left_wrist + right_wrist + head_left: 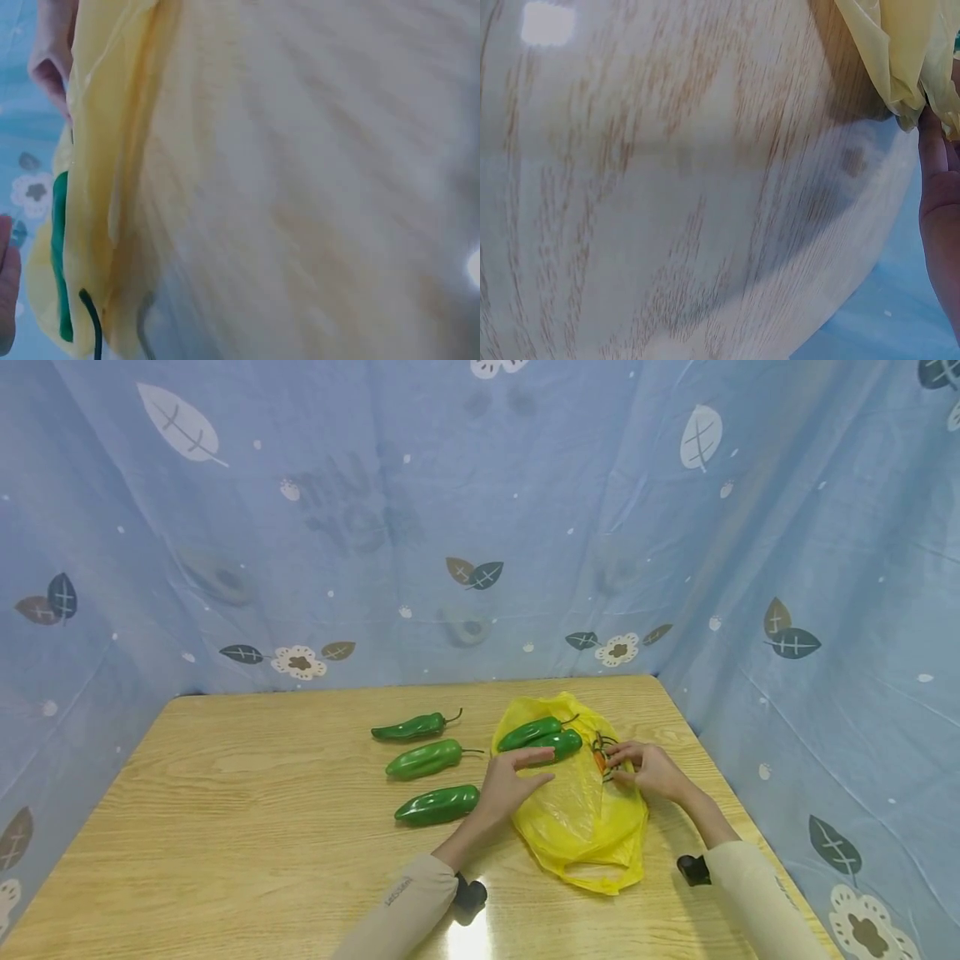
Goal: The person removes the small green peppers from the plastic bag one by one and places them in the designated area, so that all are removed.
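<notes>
A yellow plastic bag (577,818) lies flat on the table with its handle opening toward me. Two green peppers (529,732) lie side by side on its far left part. My left hand (510,781) is over the bag's left edge, thumb and fingers spread apart, fingertips right at the nearer pepper. At the bag's right edge my right hand (648,770) pinches the plastic with bent fingers, and the bag (900,60) bunches there in the right wrist view. Beside those fingertips shows a small orange patch (599,762) with dark curved lines.
Three more green peppers lie left of the bag: a slim curved one (411,727), a middle one (426,760) and a near one (437,806) partly behind my left hand. A blue patterned curtain (420,527) hangs around the wooden table (247,810).
</notes>
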Demonstrator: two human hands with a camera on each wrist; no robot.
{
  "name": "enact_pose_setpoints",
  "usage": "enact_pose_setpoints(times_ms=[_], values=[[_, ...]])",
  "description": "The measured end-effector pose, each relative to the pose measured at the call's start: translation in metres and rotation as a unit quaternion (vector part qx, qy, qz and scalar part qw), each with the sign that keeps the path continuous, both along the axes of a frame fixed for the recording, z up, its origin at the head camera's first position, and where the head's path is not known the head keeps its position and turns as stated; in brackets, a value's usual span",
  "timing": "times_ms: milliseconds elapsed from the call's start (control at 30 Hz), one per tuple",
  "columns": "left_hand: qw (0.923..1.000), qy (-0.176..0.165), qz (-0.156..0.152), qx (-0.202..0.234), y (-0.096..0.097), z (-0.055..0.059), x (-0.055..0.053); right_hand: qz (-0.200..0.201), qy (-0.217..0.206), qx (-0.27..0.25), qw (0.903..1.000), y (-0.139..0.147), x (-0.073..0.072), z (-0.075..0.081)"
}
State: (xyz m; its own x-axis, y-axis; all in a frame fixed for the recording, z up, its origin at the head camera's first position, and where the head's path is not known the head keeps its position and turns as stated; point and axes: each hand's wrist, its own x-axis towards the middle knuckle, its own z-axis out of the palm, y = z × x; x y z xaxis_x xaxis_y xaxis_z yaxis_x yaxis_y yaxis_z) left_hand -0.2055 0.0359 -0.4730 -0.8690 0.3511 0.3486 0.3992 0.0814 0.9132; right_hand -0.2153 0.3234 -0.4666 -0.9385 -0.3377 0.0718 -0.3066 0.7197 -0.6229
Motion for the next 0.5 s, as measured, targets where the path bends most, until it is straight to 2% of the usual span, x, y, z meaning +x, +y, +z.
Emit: enact_pose_setpoints(times_ms=[133, 233, 500], values=[[0.9995, -0.012, 0.029, 0.003, 0.01, 0.002, -0.013, 0.0, 0.004, 0.002, 1.0, -0.001, 0.0, 0.001], [0.9987, -0.03, 0.034, -0.024, 0.014, 0.006, -0.023, 0.001, 0.008, 0.004, 1.0, -0.001, 0.001, 0.001], [0.989, -0.079, -0.005, -0.125, 0.016, 0.018, -0.047, 0.002, 0.013, 0.01, 0.9999, 0.001, 0.0, -0.001]])
